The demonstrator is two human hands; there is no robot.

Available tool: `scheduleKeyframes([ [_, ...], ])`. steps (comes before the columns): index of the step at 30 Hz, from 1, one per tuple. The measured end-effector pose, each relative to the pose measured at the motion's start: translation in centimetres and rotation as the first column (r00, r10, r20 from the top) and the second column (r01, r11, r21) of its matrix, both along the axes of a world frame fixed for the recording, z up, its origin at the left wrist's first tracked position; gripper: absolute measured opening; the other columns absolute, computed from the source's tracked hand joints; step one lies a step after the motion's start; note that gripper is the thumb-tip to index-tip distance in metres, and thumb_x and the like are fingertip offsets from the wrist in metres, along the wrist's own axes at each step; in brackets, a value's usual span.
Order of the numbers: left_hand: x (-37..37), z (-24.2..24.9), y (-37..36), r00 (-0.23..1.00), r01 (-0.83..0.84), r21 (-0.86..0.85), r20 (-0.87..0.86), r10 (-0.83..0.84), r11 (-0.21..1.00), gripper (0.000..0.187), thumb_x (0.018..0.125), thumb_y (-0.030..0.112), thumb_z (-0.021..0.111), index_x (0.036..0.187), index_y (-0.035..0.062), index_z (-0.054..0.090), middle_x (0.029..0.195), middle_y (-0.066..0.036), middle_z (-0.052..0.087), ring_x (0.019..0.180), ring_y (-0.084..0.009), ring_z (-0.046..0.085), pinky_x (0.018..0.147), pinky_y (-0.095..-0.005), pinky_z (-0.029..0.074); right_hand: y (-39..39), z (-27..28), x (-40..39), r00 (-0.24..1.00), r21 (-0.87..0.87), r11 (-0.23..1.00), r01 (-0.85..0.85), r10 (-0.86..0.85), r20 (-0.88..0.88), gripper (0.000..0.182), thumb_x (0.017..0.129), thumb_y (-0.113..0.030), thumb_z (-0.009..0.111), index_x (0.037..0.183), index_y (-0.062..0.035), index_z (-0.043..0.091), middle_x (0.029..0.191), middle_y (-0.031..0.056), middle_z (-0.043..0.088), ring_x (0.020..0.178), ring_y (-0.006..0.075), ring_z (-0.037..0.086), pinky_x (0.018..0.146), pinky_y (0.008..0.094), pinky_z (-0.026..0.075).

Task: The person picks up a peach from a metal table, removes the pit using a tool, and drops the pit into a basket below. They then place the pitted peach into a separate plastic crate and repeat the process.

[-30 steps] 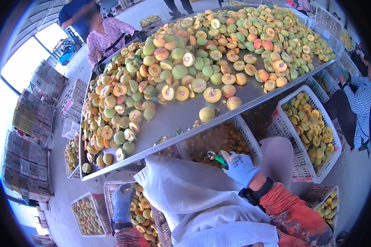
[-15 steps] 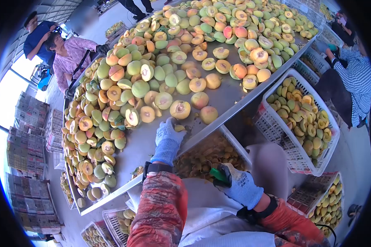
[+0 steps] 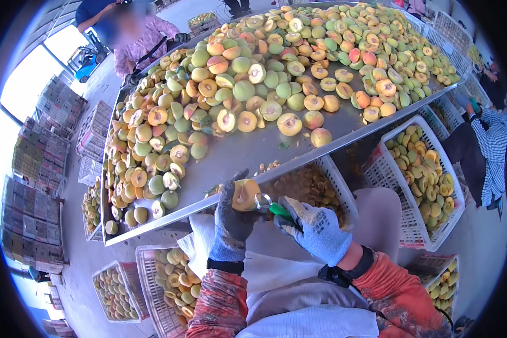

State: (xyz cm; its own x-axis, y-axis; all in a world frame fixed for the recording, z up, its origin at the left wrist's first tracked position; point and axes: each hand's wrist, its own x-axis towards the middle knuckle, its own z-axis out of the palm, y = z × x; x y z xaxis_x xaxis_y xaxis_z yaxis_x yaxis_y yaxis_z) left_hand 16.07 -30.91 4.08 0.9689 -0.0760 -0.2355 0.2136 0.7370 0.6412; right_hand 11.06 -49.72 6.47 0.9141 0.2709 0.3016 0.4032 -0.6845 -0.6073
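My left hand (image 3: 228, 228), in a blue knit glove with a dark palm, is closed around a yellow peach half (image 3: 244, 195), cut face toward me. It is held over my lap, near the front edge of the metal table (image 3: 225, 160). In my gloved right hand (image 3: 321, 232) is a green-handled pitting tool (image 3: 280, 211). Its curved metal loop touches or nearly touches the right side of the peach half. Many halved peaches (image 3: 243, 90) lie heaped on the table beyond my hands.
Under the table edge, a white crate (image 3: 339, 183) holds what look like pits. Another crate (image 3: 450, 163) at the right is filled with peach halves, as is one (image 3: 146, 270) at lower left. A co-worker (image 3: 146, 42) stands across the table; another person (image 3: 490, 152) is at right.
My left hand has come back from the tabletop fruit to my lap with a peach half. The pitting tool in my right hand has moved up against it. The view has shifted.
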Motion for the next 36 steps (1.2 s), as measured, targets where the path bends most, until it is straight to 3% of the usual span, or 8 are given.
scheduleKeyframes([
  [8, -3.4, 1.3, 0.1, 0.995, 0.034, 0.16, -0.101, -0.018, 0.986, 0.047, 0.092, 0.043, 0.045, 0.107, -0.0005, 0.057, 0.084, -0.012, 0.063, 0.063, -0.0191, 0.063, 0.045, -0.027, 0.05, 1.1, 1.2, -1.2, 0.963, -0.294, 0.955, -0.036, 0.112, 0.246, 0.05, 0.08, -0.039, 0.061, 0.119, -0.0088, 0.053, 0.069, 0.0086, 0.054, 0.055, 0.0234, 0.057, 0.049, 0.037, 0.044],
  [10, -3.2, -0.7, 1.2, 0.938, -0.174, 0.851, 0.297, -0.18, 0.495, 0.042, 0.091, 0.037, 0.047, 0.104, -0.0009, 0.058, 0.084, -0.011, 0.063, 0.063, -0.0192, 0.063, 0.043, -0.0273, 0.049, 0.7, 1.8, -1.3, 0.943, -0.4, 0.916, -0.03, 0.158, 0.293, 0.051, 0.079, -0.039, 0.061, 0.121, -0.0109, 0.052, 0.071, 0.0072, 0.053, 0.057, 0.0218, 0.056, 0.051, 0.0371, 0.042],
  [13, -4.3, 5.6, 0.2, 0.993, 0.104, 0.458, -0.007, -0.114, 0.883, 0.037, 0.091, 0.032, 0.048, 0.102, -0.0017, 0.059, 0.082, -0.011, 0.062, 0.059, -0.0192, 0.062, 0.041, -0.0271, 0.049, 0.4, 2.7, -1.4, 0.931, -0.433, 0.901, -0.036, 0.187, 0.313, 0.053, 0.078, -0.04, 0.061, 0.122, -0.0115, 0.052, 0.072, 0.0064, 0.052, 0.058, 0.0212, 0.055, 0.053, 0.0372, 0.041],
  [23, -5.0, 8.2, -0.8, 0.991, 0.133, 0.581, -0.08, -0.106, 0.803, 0.034, 0.089, 0.031, 0.049, 0.101, 0.0008, 0.06, 0.071, -0.01, 0.061, 0.04, -0.0199, 0.056, 0.03, -0.0274, 0.042, 0.3, 3.3, -1.9, 0.962, -0.435, 0.895, -0.095, 0.196, 0.193, 0.058, 0.076, -0.033, 0.066, 0.122, -0.0028, 0.05, 0.076, 0.0114, 0.058, 0.062, 0.0239, 0.059, 0.055, 0.0347, 0.046],
  [28, -4.5, 5.3, -1.4, 0.981, -0.163, 0.702, 0.188, 0.041, 0.693, 0.032, 0.09, 0.028, 0.052, 0.101, 0.0002, 0.063, 0.073, -0.007, 0.059, 0.05, -0.0126, 0.058, 0.04, -0.0229, 0.044, 0.9, 1.4, -2.6, 0.983, -0.089, 0.982, -0.167, 0.173, 0.064, 0.047, 0.082, -0.035, 0.061, 0.115, -0.0042, 0.053, 0.065, 0.015, 0.059, 0.049, 0.0298, 0.059, 0.044, 0.04, 0.045],
  [32, -5.0, 5.8, -1.0, 0.996, 0.087, 0.73, -0.08, -0.042, 0.678, 0.028, 0.088, 0.025, 0.056, 0.098, 0.0005, 0.066, 0.076, -0.007, 0.061, 0.057, -0.0112, 0.057, 0.051, -0.0242, 0.046, 0.1, 2.0, -2.4, 0.975, -0.129, 0.968, -0.216, 0.221, 0.02, 0.038, 0.084, -0.032, 0.06, 0.11, -0.005, 0.054, 0.062, 0.0102, 0.057, 0.045, 0.0232, 0.057, 0.041, 0.035, 0.044],
  [34, -4.1, 5.1, -0.6, 0.995, -0.016, 0.799, 0.072, -0.07, 0.601, 0.025, 0.088, 0.021, 0.057, 0.099, -0.0004, 0.065, 0.078, -0.006, 0.062, 0.063, -0.0109, 0.056, 0.058, -0.0244, 0.045, 0.4, 4.3, -1.9, 0.394, 0.604, 0.789, 0.109, 0.524, -0.755, 0.029, 0.089, -0.03, 0.056, 0.105, -0.0061, 0.055, 0.059, 0.003, 0.052, 0.042, 0.0135, 0.051, 0.038, 0.0285, 0.041],
  [36, -3.6, 6.1, -0.6, 0.999, 0.009, 0.798, 0.025, -0.048, 0.602, 0.025, 0.087, 0.02, 0.058, 0.101, -0.0005, 0.064, 0.08, -0.006, 0.062, 0.067, -0.0105, 0.056, 0.06, -0.0232, 0.046, 0.4, 4.4, -1.6, 0.334, 0.674, 0.705, 0.219, 0.595, -0.731, 0.025, 0.091, -0.029, 0.054, 0.102, -0.007, 0.055, 0.059, -0.0014, 0.046, 0.042, 0.0073, 0.044, 0.037, 0.0232, 0.037],
])
